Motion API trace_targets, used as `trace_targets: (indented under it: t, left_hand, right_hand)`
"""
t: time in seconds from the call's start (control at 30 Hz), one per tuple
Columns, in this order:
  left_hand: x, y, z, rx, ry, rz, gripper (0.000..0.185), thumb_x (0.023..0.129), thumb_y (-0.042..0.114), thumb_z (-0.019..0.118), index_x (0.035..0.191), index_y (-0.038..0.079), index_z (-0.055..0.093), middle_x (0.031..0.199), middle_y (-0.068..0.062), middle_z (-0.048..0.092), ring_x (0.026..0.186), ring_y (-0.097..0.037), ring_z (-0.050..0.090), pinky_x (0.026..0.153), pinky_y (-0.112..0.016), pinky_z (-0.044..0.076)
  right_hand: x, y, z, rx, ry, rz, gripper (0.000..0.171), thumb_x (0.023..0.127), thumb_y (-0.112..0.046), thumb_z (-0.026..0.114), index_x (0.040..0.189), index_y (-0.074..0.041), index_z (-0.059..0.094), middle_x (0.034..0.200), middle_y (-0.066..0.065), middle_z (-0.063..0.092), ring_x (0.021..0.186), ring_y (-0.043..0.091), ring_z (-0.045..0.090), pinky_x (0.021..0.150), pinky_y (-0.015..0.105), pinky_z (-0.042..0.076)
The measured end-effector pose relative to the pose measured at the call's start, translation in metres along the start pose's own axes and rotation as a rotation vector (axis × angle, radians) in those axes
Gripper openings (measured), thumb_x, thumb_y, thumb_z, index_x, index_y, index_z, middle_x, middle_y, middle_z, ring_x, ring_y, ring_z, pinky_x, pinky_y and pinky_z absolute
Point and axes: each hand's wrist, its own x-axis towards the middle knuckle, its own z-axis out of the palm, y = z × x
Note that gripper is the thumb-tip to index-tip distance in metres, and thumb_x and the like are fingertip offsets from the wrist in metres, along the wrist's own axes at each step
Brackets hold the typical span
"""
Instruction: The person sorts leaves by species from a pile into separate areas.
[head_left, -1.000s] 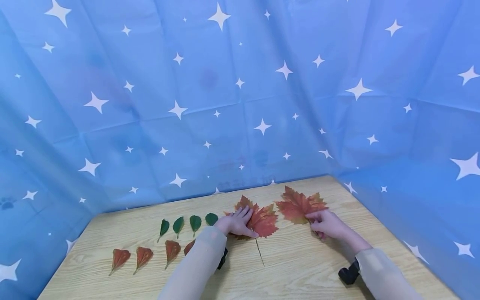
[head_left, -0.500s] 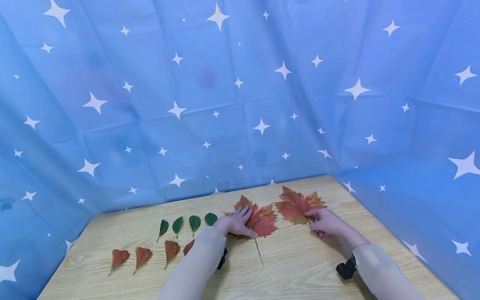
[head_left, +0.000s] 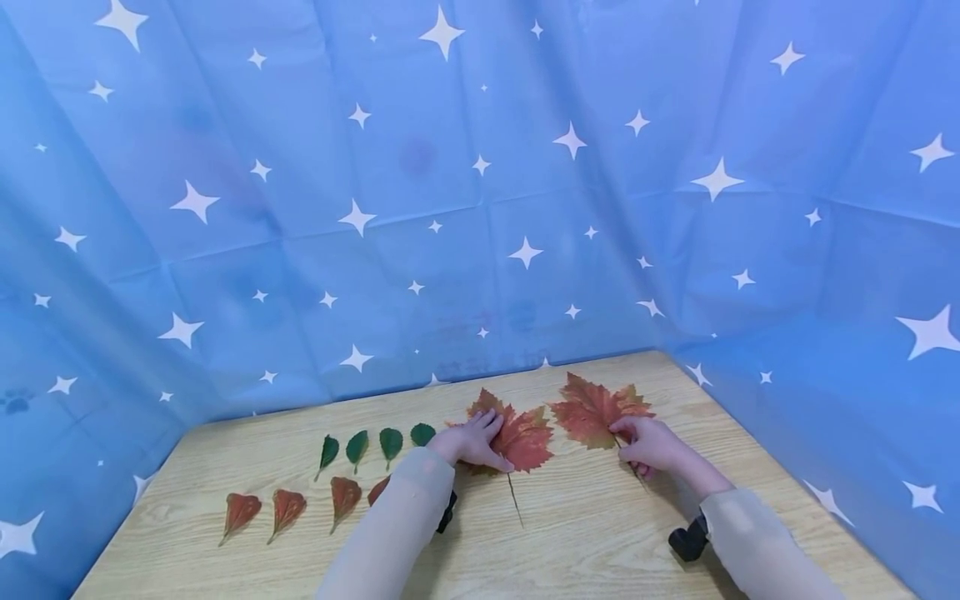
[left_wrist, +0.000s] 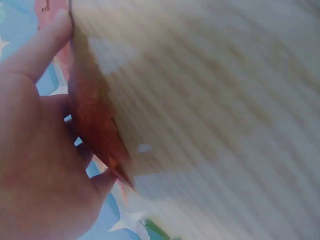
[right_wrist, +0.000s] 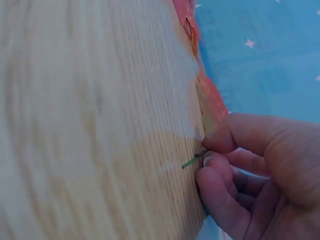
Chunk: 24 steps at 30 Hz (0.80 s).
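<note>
Two large red-orange maple leaves lie on the wooden table. My left hand rests flat on the left maple leaf, fingers straight; the leaf's thin stem points toward me. In the left wrist view the left hand lies against that leaf. My right hand pinches the right maple leaf at its base. The right wrist view shows the right hand's thumb and forefinger closed on the green stem below the leaf blade.
A row of small green leaves and a row of small red leaves lie left of my left arm. Blue cloth with white stars walls the table at the back and on both sides. A black wrist mount sits on my right forearm.
Both hands stay on their leaves. My right forearm has drawn slightly to the left.
</note>
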Motion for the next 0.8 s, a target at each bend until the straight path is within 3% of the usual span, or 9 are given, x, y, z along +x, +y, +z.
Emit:
trace_targets:
  t: [0.17,0.37,0.5,0.6,0.8]
  left_hand:
    - [0.0,-0.006,-0.001,-0.023,0.02,-0.034,0.098,0.08,0.056,0.072,0.156,0.022,0.021,0.162,0.001,0.011,0.148,-0.021,0.005,0.113,-0.053,0.017]
    - [-0.007,-0.007,-0.008,0.025,0.025,-0.007,0.093,0.085,0.053,0.068,0.156,0.018,0.021,0.162,-0.004,0.012,0.147,-0.026,0.005,0.113,-0.053,0.017]
    - [-0.016,-0.006,-0.02,-0.074,0.075,0.029,0.085,0.089,0.046,0.067,0.155,0.013,0.025,0.161,-0.008,0.015,0.147,-0.03,0.007,0.113,-0.052,0.017]
    - [-0.021,-0.012,-0.033,-0.131,0.118,0.068,0.081,0.091,0.04,0.066,0.155,0.012,0.025,0.16,-0.01,0.015,0.147,-0.03,0.008,0.114,-0.049,0.017]
    - [-0.041,-0.029,-0.069,-0.047,0.221,0.128,0.074,0.098,0.041,0.056,0.155,0.01,0.022,0.16,-0.012,0.014,0.146,-0.032,0.008,0.115,-0.05,0.014]
  right_hand:
    - [0.004,-0.004,0.003,0.012,0.013,0.009,0.049,0.079,0.0,0.065,0.127,0.006,0.056,0.061,0.007,0.051,0.046,0.017,0.051,0.044,0.034,0.05]
    - [0.005,-0.008,0.001,0.077,0.104,-0.009,0.031,0.088,-0.004,0.061,0.117,0.009,0.06,0.067,0.009,0.056,0.047,0.019,0.052,0.044,0.034,0.049]
    - [0.006,-0.015,-0.01,0.098,0.149,-0.03,0.03,0.091,-0.009,0.061,0.115,0.009,0.061,0.066,0.009,0.058,0.05,0.021,0.055,0.047,0.035,0.05]
    - [0.006,-0.02,-0.021,0.061,0.149,-0.066,0.033,0.093,-0.013,0.061,0.117,0.01,0.061,0.072,0.01,0.061,0.054,0.022,0.057,0.051,0.037,0.051]
    - [0.004,-0.026,-0.043,-0.117,0.215,-0.17,0.031,0.094,-0.02,0.063,0.113,0.004,0.067,0.089,0.01,0.067,0.072,0.019,0.058,0.058,0.034,0.047]
